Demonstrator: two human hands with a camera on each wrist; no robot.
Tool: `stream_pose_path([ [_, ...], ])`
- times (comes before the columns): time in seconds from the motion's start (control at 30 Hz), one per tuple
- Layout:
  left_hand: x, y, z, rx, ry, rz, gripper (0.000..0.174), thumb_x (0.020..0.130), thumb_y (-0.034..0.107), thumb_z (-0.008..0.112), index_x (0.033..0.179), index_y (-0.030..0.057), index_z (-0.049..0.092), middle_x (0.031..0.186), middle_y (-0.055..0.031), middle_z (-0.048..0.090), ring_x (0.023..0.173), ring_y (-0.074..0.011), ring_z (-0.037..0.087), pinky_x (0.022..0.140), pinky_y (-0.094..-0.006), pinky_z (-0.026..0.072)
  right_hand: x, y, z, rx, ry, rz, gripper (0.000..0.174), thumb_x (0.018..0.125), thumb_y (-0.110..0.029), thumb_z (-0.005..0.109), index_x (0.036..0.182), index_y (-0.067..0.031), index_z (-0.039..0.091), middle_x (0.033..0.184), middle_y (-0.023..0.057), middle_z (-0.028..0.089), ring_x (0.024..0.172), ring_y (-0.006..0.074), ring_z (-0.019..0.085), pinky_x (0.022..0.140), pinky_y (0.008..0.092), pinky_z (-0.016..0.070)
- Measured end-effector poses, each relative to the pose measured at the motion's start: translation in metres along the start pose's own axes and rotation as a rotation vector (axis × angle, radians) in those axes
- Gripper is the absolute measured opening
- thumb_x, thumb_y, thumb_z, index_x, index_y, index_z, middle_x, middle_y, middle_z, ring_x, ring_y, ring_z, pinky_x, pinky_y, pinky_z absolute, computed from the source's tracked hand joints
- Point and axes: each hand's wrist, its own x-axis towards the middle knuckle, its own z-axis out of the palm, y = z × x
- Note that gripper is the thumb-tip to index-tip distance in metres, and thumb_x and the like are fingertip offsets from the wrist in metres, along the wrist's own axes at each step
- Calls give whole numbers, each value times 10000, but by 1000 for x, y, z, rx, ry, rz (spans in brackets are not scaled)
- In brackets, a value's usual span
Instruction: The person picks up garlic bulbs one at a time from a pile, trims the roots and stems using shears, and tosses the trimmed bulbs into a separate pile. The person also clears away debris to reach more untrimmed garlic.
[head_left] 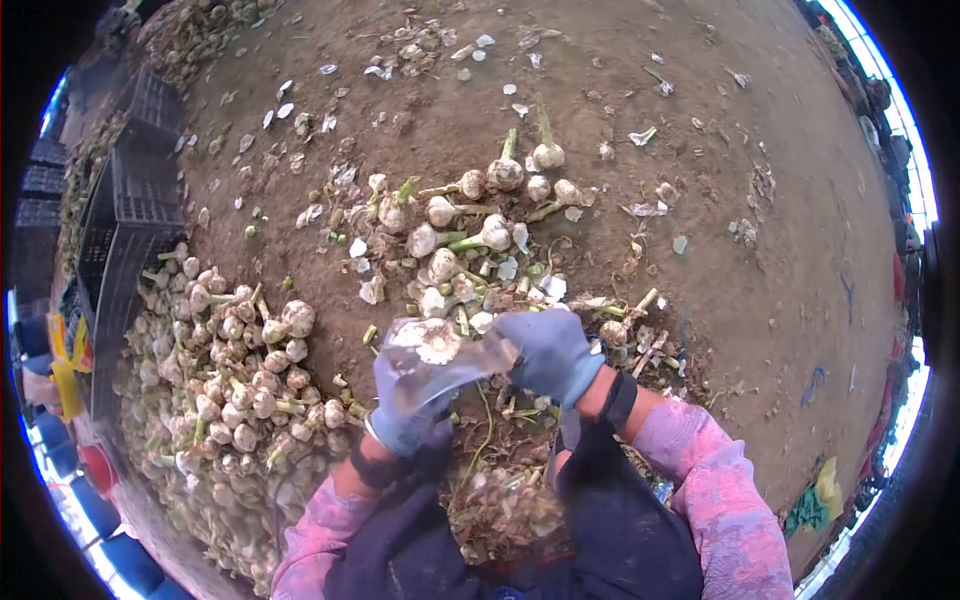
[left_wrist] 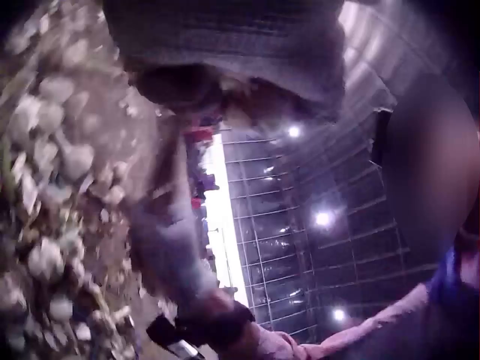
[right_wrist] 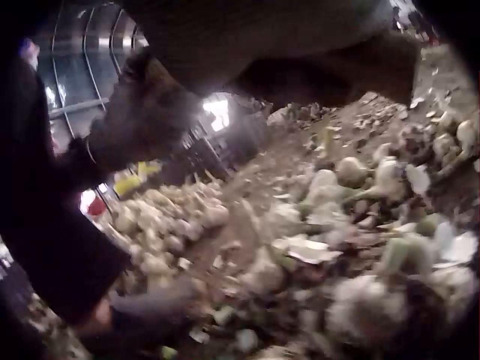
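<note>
A gloved left hand [head_left: 410, 395] holds a garlic bulb [head_left: 437, 345], its pale face turned up. Beside it, the gloved right hand [head_left: 550, 350] is curled round a blurred, blade-like tool [head_left: 492, 358] that reaches across toward the left hand; motion blur leaves its exact kind unclear. Just beyond the hands lies a loose pile of garlic bulbs [head_left: 495, 232], some with green stems. The same pile shows in the right wrist view as bulbs [right_wrist: 367, 307] close to the camera. Dark cloth and blur fill much of both wrist views.
A large heap of trimmed garlic bulbs [head_left: 240, 390] lies to the left, beside black plastic crates [head_left: 140, 190]. Dry skins and stem scraps [head_left: 505, 510] cover the ground between the legs. White peel flakes [head_left: 285, 110] dot the bare soil [head_left: 780, 300]. A red container [head_left: 97, 468] stands far left.
</note>
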Motion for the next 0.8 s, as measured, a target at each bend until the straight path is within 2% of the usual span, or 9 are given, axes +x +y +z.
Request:
stream_pose_path([
  [0.07,14,33,0,-297,188,-57,340,860,45,669,1198,29,637,1102,-98,660,1020,-212,641,925,-356,520,3,34,-5,-407,-471,445,216,867,-300,647,984,-119,646,760,124,696,709,329,701,599,425,540],
  [0.17,22,38,-8,-434,381,-127,516,727,69,782,1196,2,578,1098,-98,620,962,-183,638,855,-345,548,-35,116,-26,-431,-348,737,335,950,-384,579,1004,-58,630,788,189,701,768,336,719,618,436,550],
  [0.23,31,38,-7,-415,357,-209,604,674,117,823,1209,14,563,1120,-102,616,978,-195,635,872,-363,546,-41,94,-14,53,18,562,295,945,-305,640,1092,-50,628,869,147,721,743,241,704,671,394,561],
  [0.3,31,20,7,-135,281,-119,786,630,142,831,1324,36,478,1226,-135,581,1030,-212,622,908,-367,531,-26,48,2,766,-146,911,262,994,-288,606,1109,-55,641,906,74,708,727,174,673,650,348,550],
  [0.37,52,26,5,296,99,127,870,646,125,809,1413,47,406,1285,-150,552,1094,-222,609,928,-361,519,-8,-13,-14,1407,-229,975,278,1007,-319,609,1067,-50,651,920,6,677,761,126,650,682,284,534],
  [0.43,52,38,15,106,142,19,856,703,147,779,1461,61,390,1354,-155,517,1214,-230,564,932,-345,511,-8,-25,-1,1408,-72,856,275,999,-313,627,1059,-45,647,916,-17,664,771,118,630,703,266,517],
  [0.57,39,46,19,-1058,184,-554,538,886,204,674,1362,28,495,1290,-151,560,1118,-209,611,877,-317,529,-12,-18,1,1088,-21,530,208,975,-256,665,1034,-57,652,906,-1,660,802,109,600,734,281,501],
  [0.7,30,25,14,-1013,135,-763,387,931,202,639,1231,-26,552,1085,-97,658,929,-144,650,813,-264,535,-10,-17,-15,599,-31,393,161,904,-241,721,977,-106,673,784,115,645,717,208,627,713,321,505],
  [0.8,34,50,-14,-1053,131,-710,378,892,210,680,1179,-21,592,1062,-122,668,971,-174,647,836,-320,546,-28,36,6,173,-430,441,198,915,-310,680,949,-117,656,791,135,672,757,284,674,732,395,528],
])
